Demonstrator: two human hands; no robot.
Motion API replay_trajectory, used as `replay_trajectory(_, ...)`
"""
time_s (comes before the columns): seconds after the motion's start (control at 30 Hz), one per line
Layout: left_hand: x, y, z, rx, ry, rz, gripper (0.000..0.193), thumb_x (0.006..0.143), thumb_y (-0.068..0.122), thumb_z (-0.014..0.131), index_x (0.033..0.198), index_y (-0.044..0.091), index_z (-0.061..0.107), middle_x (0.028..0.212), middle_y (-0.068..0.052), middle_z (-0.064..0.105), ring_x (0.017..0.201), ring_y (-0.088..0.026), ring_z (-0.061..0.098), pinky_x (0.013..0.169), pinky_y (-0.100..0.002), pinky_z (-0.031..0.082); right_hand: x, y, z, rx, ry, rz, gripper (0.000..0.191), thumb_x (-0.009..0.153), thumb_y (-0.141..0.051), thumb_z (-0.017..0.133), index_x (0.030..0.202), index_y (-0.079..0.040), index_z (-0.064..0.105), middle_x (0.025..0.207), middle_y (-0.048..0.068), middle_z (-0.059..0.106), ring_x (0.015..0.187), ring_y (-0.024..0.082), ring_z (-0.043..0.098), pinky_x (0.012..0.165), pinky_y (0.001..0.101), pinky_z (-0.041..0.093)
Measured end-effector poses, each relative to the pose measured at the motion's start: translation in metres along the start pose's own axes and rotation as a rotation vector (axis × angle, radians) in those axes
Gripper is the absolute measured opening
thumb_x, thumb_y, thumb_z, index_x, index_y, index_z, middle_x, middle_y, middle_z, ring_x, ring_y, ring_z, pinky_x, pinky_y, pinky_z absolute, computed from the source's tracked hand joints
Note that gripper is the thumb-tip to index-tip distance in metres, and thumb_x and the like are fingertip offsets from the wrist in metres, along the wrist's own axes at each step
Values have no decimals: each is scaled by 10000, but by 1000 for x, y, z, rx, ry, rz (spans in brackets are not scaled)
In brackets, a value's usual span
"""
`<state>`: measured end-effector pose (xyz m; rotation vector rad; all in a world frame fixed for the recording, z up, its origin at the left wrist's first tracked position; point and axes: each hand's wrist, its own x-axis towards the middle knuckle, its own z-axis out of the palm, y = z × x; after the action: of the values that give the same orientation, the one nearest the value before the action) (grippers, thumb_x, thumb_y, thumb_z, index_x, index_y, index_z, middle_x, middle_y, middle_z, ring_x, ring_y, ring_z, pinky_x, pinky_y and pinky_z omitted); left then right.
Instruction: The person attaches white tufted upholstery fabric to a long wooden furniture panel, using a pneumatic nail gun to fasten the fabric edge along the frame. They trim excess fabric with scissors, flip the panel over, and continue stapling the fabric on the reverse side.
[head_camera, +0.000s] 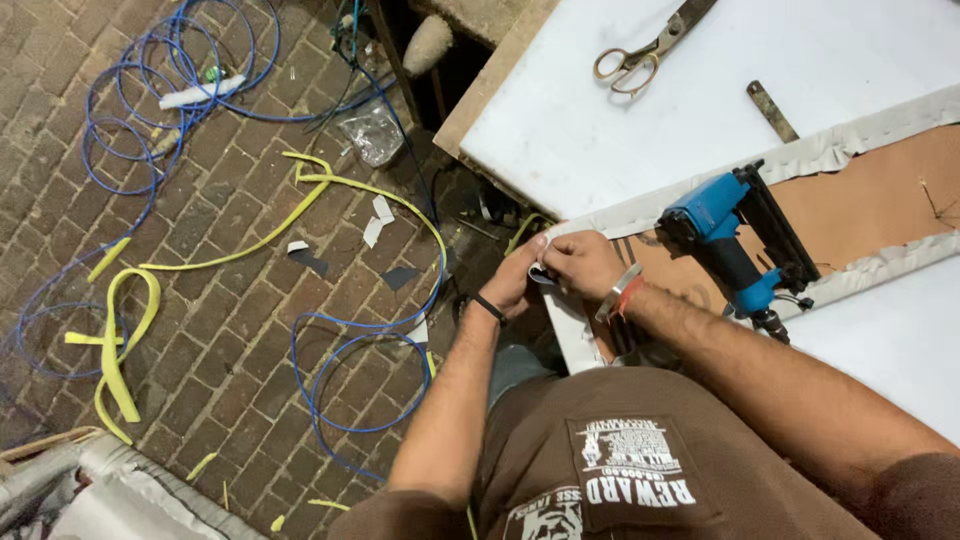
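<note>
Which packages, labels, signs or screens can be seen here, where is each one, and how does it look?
Printed patch: on the brown shirt, bottom centre; dark rectangle with white print.
Clear plastic bag: on the brick floor, upper centre; crumpled, transparent.
No signs or screens show.

One head-worn camera looks steeply down from close above the person's own forearms, facing the near corner of the white desk (620, 130) at right and the brick floor (220, 300) at left.
</note>
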<state>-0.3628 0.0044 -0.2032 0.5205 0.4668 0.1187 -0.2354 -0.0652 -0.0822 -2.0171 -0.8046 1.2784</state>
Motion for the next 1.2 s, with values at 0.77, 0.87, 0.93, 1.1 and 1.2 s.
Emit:
replay_trajectory(0.77,41,5,1,620,27,317,579,973,272,685,1490,62,531,1313,-87,666,1185,-173,603,1017,-322,490,-62,-65,-148,-604,-72,261,497,845,-290,788,1253,-59,624,908,191,749,754,298,719,673,442,565)
replay_trajectory(0.87,42,7,7,672,86,246,571,935,218,660,1476,73,548,1242,-108,680,1076,-187,618,897,-332,516,-41,-103,-119,-497,-233,304,340,855,-201,749,1147,-43,676,751,131,734,596,219,676,551,397,552)
replay_trajectory(0.93,42,9,12,566,128,98,500,965,208,679,1427,35,598,1149,-180,703,957,-240,622,787,-371,514,-28,-117,-107,-544,-278,292,315,840,-163,747,1105,4,706,762,133,749,610,216,696,568,371,570)
replay_trajectory(1.1,47,13,11,675,111,175,463,963,175,665,1387,15,572,1210,-162,712,1047,-231,662,878,-364,538,-17,-123,-102,-618,-331,296,284,811,-138,728,1033,39,734,761,160,731,600,240,682,574,387,558)
replay_trajectory(1.2,50,13,6,747,104,245,502,974,149,694,1421,6,516,1321,-143,620,1161,-213,587,954,-361,492,-11,-121,-98,-717,-331,275,300,795,-166,735,1028,22,753,781,149,763,631,233,713,622,373,579)
